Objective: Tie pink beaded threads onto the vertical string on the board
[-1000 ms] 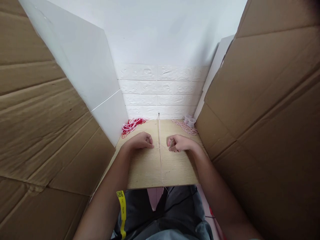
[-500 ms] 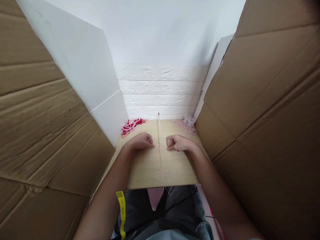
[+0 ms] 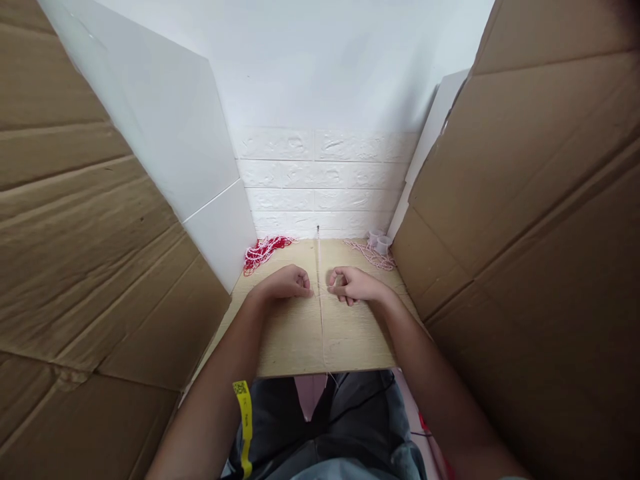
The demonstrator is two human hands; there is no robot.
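A pale cord (image 3: 321, 320) runs down the middle of the wooden board (image 3: 290, 340), from a small hook (image 3: 318, 228) at the back to past the front edge. My left hand (image 3: 290, 282), just left of the cord, has its fingers curled and pinched on a fine thread end. Right of the cord, my right hand (image 3: 351, 285) pinches thumb and forefinger together on a thin thread, its other fingers bent below. The thin thread crosses the cord between both hands and is hard to make out.
Red and white cords (image 3: 265, 253) lie in a heap at the back left. Pink cords (image 3: 373, 255) and small clear cups (image 3: 383, 244) sit at the back right. Cardboard walls (image 3: 100, 267) rise on both sides, with a white brick-pattern wall (image 3: 280, 175) behind.
My right hand has moved slightly left, nearer the cord, and its lower fingers have loosened. My left hand has barely shifted right.
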